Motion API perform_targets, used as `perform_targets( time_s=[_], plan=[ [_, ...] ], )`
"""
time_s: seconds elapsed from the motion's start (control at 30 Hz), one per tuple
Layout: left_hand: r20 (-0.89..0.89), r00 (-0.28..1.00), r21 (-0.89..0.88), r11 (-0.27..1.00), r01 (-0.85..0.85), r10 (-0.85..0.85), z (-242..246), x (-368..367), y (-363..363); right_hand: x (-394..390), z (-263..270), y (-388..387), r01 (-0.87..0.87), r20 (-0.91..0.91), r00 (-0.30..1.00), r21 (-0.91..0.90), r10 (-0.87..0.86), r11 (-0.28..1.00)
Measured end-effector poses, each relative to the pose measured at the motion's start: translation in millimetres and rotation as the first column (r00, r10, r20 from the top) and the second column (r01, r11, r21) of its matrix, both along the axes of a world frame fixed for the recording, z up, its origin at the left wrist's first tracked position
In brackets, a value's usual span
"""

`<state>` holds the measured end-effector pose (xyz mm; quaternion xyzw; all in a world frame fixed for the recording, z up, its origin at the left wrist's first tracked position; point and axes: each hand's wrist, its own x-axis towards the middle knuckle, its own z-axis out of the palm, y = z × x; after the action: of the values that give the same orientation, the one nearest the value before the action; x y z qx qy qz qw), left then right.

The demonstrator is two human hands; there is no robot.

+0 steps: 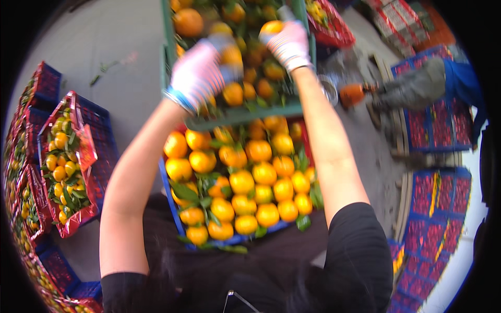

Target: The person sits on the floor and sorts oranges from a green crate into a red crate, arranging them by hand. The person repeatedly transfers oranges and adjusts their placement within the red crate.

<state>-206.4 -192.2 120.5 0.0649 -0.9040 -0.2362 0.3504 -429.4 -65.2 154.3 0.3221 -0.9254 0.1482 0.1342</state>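
Both hands wear pink-and-white striped gloves and reach over a green plastic crate (250, 116) of mandarins with leaves. My left hand (207, 66), blurred, is closed around a mandarin (231, 55). My right hand (287, 39) grips another mandarin (272, 27) near the crate's right side; a blurred grey tip shows above the glove, too unclear to name. Closer to my body, a blue plastic crate (170, 199) holds rows of mandarins (241, 182) with green leaves. The green crate's front edge overlaps the far end of this blue one.
Blue crates lined with red film (88, 156) hold more mandarins on the left. At right, a person in blue and grey (424, 82) bends by stacked blue crates (438, 203) and an orange object (351, 95). Another red-lined crate (340, 35) stands beyond my right hand.
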Motion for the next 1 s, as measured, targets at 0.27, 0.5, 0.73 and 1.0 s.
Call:
perform_targets(
  time_s=[0.27,0.5,0.73,1.0],
  plan=[
    [0.220,0.878,0.346,0.876,0.337,-0.425,-31.0,-53.8,202.2,168.8,-81.4,294.3,0.281,0.526,0.827,-0.086,-0.196,0.956],
    [0.688,0.688,-0.178,0.865,0.468,-0.231,-103.2,-76.5,262.3,167.9,-101.3,314.3,0.108,0.604,0.792,0.002,-0.087,0.994],
    [0.548,0.710,-0.041,0.834,0.551,-0.442,-104.8,-23.3,220.5,126.0,-43.4,316.7,-0.291,0.491,0.864,0.313,0.109,0.904],
    [0.585,0.635,0.006,0.785,0.619,-0.505,-151.0,-38.2,268.0,105.8,-76.5,26.7,-0.294,0.468,0.873,0.273,0.141,0.916]
  ],
)
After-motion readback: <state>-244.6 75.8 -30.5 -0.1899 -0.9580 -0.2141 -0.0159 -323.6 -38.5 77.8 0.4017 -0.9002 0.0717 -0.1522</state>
